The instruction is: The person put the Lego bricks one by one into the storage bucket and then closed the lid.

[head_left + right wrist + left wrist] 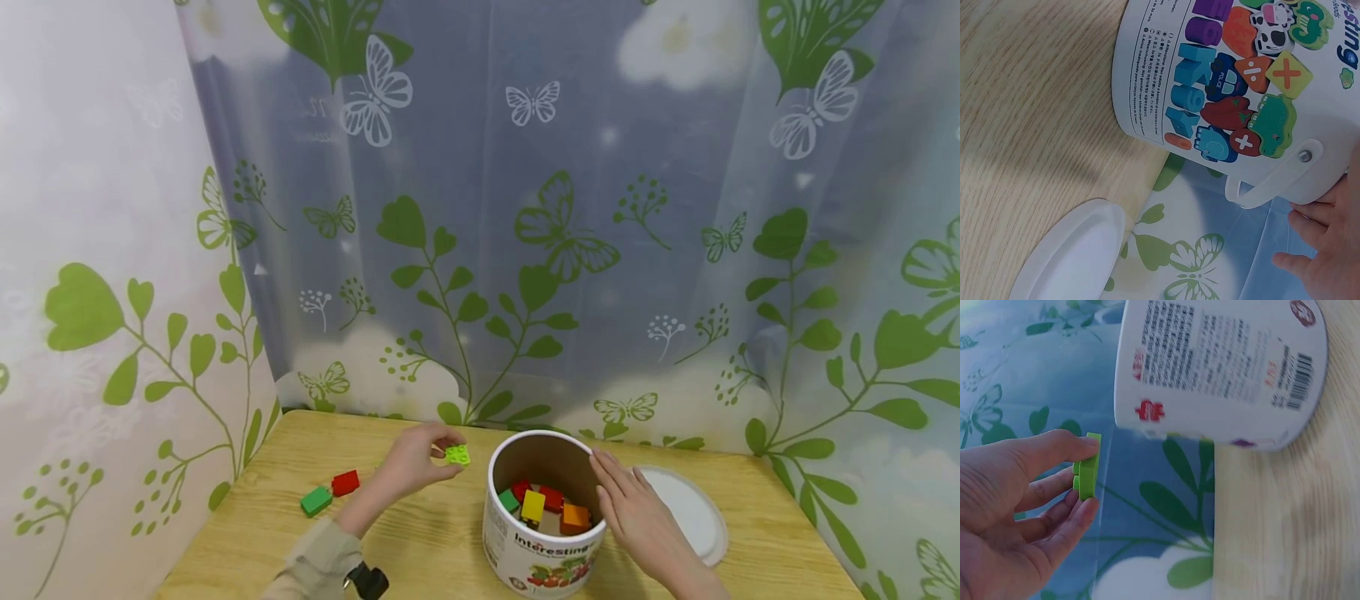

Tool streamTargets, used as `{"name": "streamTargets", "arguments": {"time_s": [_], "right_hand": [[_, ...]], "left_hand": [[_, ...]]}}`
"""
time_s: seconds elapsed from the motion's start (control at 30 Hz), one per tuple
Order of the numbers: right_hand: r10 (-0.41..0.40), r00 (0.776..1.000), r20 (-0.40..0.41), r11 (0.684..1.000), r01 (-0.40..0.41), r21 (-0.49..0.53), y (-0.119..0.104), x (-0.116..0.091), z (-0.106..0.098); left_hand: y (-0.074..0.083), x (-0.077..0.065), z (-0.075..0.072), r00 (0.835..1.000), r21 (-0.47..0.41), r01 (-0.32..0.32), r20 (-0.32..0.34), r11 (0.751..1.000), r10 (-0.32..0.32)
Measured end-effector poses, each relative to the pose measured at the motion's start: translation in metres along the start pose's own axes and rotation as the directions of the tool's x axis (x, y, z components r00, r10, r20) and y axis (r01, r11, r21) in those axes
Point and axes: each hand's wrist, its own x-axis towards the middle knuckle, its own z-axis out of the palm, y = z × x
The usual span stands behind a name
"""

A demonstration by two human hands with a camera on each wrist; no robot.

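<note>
Closest to the head camera, a beige sleeve [318, 557] is showing at the lower edge, a black device [369, 582] sitting at its cuff. Behind everything, a blue-grey and white curtain [465, 158] is hanging, printed with green leaves and butterflies. Below it, a wood-grained bench [408, 554] is carrying the things. On the bench, a white tub [498, 533] is standing upright and uncovered, its label reading "Interesting"; a white carrying handle [1279, 181] is hanging at its side. To its right, a round white lid [699, 510] is lying flat, partly hidden by the right hand [641, 521]. That hand is gripping nothing: its straight fingers are resting against the tub's rim. The left hand [420, 458] is pinching a lime brick [457, 454] between thumb and fingers, holding it above the bench, left of the tub and apart from it. Inside the tub, an orange block [576, 518], a yellow block [533, 505], red pieces [552, 498] and a green piece [509, 501] are lying. Left of the left forearm, a loose green block [317, 501] and a loose red block [346, 482] are lying end to end.
</note>
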Motion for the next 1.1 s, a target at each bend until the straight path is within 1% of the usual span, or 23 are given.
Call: {"name": "streamTargets", "arguments": {"time_s": [0.13, 0.27, 0.37, 0.53, 0.67, 0.8, 0.97, 1.1], "right_hand": [[-0.006, 1.0, -0.011, 1.0, 0.006, -0.002, 0.0, 0.0, 0.0], [-0.012, 1.0, -0.018, 1.0, 0.012, -0.007, 0.0, 0.0, 0.001], [-0.014, 1.0, -0.02, 1.0, 0.014, -0.01, 0.0, 0.0, 0.001], [-0.011, 1.0, -0.017, 1.0, 0.011, -0.007, 0.0, 0.0, -0.001], [-0.009, 1.0, -0.018, 1.0, 0.008, -0.004, 0.0, 0.0, -0.001], [-0.009, 1.0, -0.02, 1.0, 0.009, -0.007, 0.0, 0.0, 0.0], [-0.005, 1.0, -0.026, 1.0, 0.005, -0.01, 0.0, -0.001, 0.001], [0.002, 1.0, -0.021, 1.0, -0.002, -0.006, 0.0, 0.0, 0.001]], "left_hand": [[0.012, 0.009, 0.006, 0.999, -0.027, -0.038, 0.01, 0.999, 0.039], [0.024, 0.017, 0.011, 0.998, -0.025, -0.058, 0.021, 0.998, 0.058], [0.032, 0.023, 0.015, 0.998, -0.025, -0.058, 0.033, 0.998, 0.059], [0.047, 0.031, 0.021, 0.996, -0.052, -0.067, 0.055, 0.996, 0.069], [0.057, 0.038, 0.028, 0.995, -0.058, -0.069, 0.07, 0.996, 0.073], [0.062, 0.042, 0.039, 0.994, -0.07, -0.06, 0.082, 0.996, 0.066], [0.067, 0.046, 0.054, 0.992, -0.059, -0.079, 0.097, 0.995, 0.084], [0.069, 0.05, 0.064, 0.991, -0.056, -0.065, 0.112, 0.996, 0.071]]}}
